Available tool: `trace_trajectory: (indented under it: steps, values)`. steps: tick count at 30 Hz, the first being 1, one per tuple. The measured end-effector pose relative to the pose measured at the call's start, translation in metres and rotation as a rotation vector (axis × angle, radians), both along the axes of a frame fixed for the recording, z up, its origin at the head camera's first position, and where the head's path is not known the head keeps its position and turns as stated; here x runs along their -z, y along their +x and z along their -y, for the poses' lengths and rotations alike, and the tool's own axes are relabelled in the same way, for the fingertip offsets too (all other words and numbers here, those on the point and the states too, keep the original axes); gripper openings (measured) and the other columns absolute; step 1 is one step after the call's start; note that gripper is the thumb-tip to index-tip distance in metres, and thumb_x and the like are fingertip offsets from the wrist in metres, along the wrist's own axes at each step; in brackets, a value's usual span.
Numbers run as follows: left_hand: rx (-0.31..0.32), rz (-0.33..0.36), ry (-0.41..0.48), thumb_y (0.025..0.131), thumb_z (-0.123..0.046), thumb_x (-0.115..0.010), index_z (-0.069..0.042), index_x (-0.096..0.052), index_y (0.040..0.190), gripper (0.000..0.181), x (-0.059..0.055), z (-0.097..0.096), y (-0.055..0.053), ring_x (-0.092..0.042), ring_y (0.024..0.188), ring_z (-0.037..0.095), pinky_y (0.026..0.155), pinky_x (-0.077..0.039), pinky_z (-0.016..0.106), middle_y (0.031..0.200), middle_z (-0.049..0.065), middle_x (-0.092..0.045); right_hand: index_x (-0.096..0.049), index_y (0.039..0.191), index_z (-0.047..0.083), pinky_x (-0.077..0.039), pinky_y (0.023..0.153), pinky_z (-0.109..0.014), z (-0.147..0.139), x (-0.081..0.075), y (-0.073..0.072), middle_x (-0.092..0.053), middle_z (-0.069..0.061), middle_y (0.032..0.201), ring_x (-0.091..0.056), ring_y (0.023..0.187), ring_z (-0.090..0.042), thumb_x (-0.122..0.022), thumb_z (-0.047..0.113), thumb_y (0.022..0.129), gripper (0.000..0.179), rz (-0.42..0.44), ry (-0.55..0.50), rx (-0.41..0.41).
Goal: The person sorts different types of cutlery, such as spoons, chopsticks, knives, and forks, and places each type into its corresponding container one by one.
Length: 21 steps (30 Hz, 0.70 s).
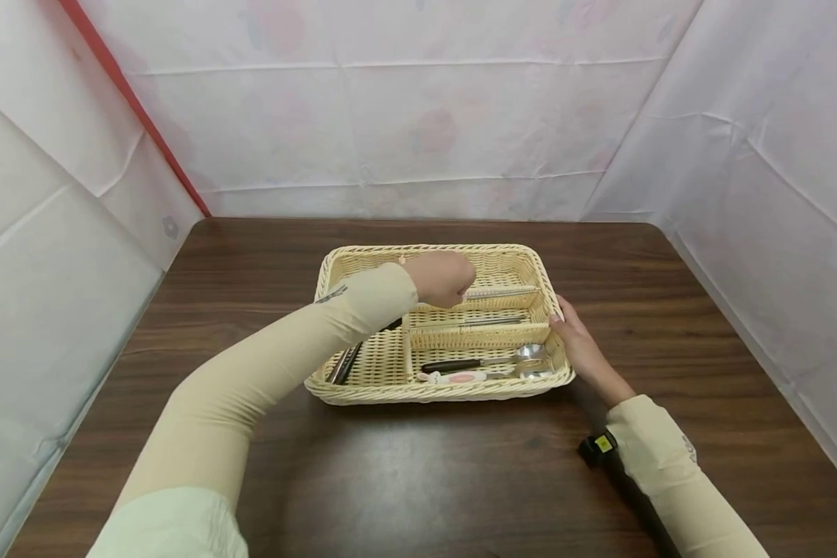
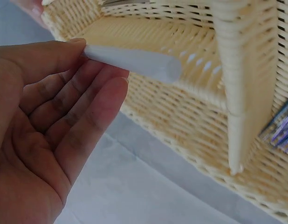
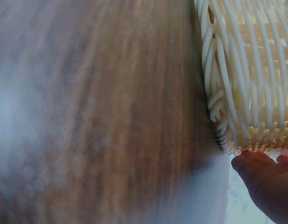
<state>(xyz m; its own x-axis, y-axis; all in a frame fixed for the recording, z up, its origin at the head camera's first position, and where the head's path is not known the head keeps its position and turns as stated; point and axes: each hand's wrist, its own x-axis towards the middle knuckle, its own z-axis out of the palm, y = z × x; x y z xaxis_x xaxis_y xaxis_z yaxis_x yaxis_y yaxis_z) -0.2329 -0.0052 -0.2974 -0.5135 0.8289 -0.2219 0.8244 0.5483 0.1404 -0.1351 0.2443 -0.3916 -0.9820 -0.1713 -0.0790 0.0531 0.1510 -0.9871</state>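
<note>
A cream woven basket point(image 1: 418, 394) with compartments stands on the table. My left hand point(image 1: 446, 279) is over its back compartment. In the left wrist view the left hand point(image 2: 55, 102) pinches a smooth white tapered handle point(image 2: 139, 63) between thumb and fingers; its other end is hidden. My right hand point(image 1: 582, 349) grips the basket's right end, and in the right wrist view the fingers of the right hand point(image 3: 265, 179) meet its edge. Inside the basket lie a black-handled spoon point(image 1: 456, 364), a utensil with a pink-and-white rabbit handle point(image 1: 460, 377) and thin metal sticks point(image 1: 491, 321).
Dark slender items point(image 1: 345, 364) lie in the basket's left compartment, which my left forearm partly covers. A woven divider point(image 2: 235, 93) stands near the white handle. The brown wooden table point(image 1: 404, 480) surrounds the basket, with white sheeting point(image 1: 418, 124) behind and at both sides.
</note>
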Motion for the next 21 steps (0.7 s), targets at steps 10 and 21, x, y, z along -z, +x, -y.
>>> trace_trajectory:
  steps: [10,21]
  values:
    - [0.030,-0.015,-0.149,0.093,-0.005,-0.057,-0.005,-0.065,0.102,0.012,0.017,-0.014,0.005,-0.047,0.072,0.015,0.067,-0.040,0.031,0.089,0.005,-0.060,0.001,0.150,0.001,-0.020,0.107,-0.054,0.004,0.000,0.002,-0.010,-0.027,0.152,-0.019,0.136,-0.041,-0.020,0.015,0.105,0.052,-0.003,0.018,0.009]
    - [0.072,-0.132,-0.267,0.096,0.000,-0.051,-0.009,-0.067,0.107,0.021,0.029,-0.021,0.009,-0.058,0.088,0.016,0.078,-0.048,0.028,0.103,0.005,-0.065,0.001,0.150,0.001,-0.020,0.107,-0.054,0.008,0.002,0.001,-0.010,-0.027,0.152,-0.019,0.137,-0.040,-0.020,0.014,0.105,0.052,-0.007,0.004,0.006]
